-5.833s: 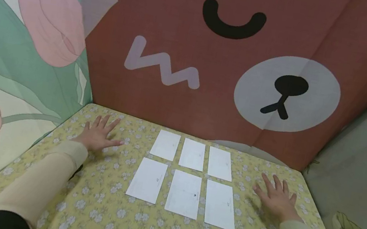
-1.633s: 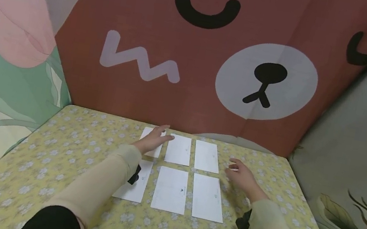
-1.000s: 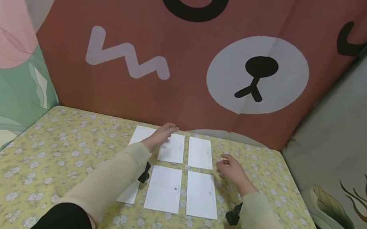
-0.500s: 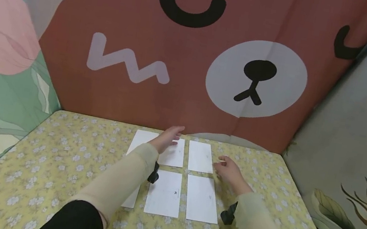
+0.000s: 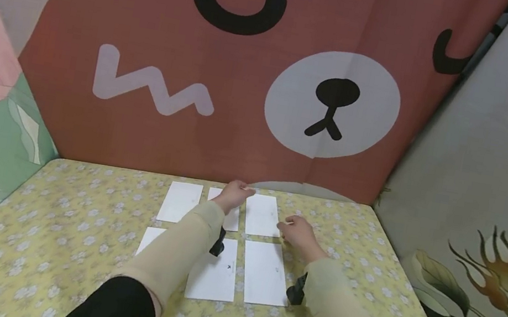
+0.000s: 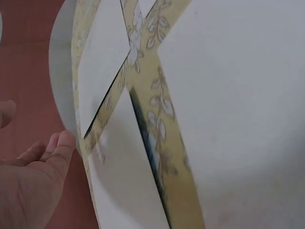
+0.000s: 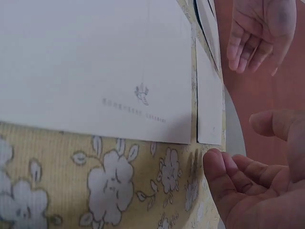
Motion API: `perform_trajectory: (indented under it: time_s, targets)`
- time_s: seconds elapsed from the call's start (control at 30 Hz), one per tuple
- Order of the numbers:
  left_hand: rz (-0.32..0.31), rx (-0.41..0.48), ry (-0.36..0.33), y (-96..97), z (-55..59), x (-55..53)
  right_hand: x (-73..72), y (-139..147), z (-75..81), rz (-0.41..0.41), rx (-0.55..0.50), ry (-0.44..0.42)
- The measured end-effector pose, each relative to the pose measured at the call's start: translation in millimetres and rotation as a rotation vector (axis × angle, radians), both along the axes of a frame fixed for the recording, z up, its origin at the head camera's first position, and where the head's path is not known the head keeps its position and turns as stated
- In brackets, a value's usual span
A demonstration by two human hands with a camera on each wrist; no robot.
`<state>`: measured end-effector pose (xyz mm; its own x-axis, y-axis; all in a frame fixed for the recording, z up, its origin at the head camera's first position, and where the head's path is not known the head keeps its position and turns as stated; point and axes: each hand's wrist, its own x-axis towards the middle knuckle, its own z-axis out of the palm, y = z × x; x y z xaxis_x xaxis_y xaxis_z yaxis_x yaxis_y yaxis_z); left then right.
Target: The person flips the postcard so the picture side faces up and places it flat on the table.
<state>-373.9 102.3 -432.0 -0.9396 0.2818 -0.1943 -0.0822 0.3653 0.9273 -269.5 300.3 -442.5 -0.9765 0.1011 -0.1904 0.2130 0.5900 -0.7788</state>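
Observation:
Several white cards lie flat in two rows of three. My left hand point(image 5: 233, 197) is over the far middle card point(image 5: 232, 220), fingertips reaching the top left corner of the far right card point(image 5: 262, 216). At that card's right edge is my right hand point(image 5: 299, 234). In the left wrist view, the left hand point(image 6: 35, 183) has thumb and fingers apart with nothing between them. The right wrist view shows the right hand point(image 7: 259, 183) likewise, fingertips close to the far right card's corner. The near right card point(image 7: 95, 62) carries a small printed drawing and a text line.
A yellow flowered cloth point(image 5: 83, 242) covers the table. Behind it hangs a brown bear-face curtain point(image 5: 137, 133); a grey floral curtain point(image 5: 475, 162) borders the right side. The near middle card point(image 5: 212, 275) lies partly under the left forearm. Small black devices point(image 5: 296, 290) sit at both wrists.
From spread wide at the sides, both hands have come inward. The left has moved right across the far row to the far right card; the right has closed in. The head view has turned right.

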Motion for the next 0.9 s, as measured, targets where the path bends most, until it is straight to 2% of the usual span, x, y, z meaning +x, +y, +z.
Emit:
perform_trajectory:
  time_s: [0.13,0.23,0.47,0.63,0.73,0.9]
  targets:
    - [0.013,-0.048,-0.017,6.3,-4.5,-1.9,-3.6,-4.8,-5.6,-0.011,0.050,-0.023]
    - [0.018,-0.080,-0.006,9.6,-7.7,-4.5,-6.2,-6.5,-7.6,-0.027,0.075,-0.034]
    - [0.003,-0.103,0.003,16.0,-13.6,-10.7,-11.9,-6.4,-8.9,-0.072,0.079,-0.060]
    - [0.034,-0.108,0.015,19.4,-16.4,-16.9,-20.5,-4.6,-8.2,-0.075,0.076,-0.061]
    - [0.041,-0.130,0.020,20.8,-16.1,-19.2,-24.4,-5.9,-8.8,-0.067,0.141,-0.052]
    - [0.005,-0.216,0.027,21.7,-15.5,-23.2,-28.2,-13.2,-8.6,-0.056,0.285,-0.040]
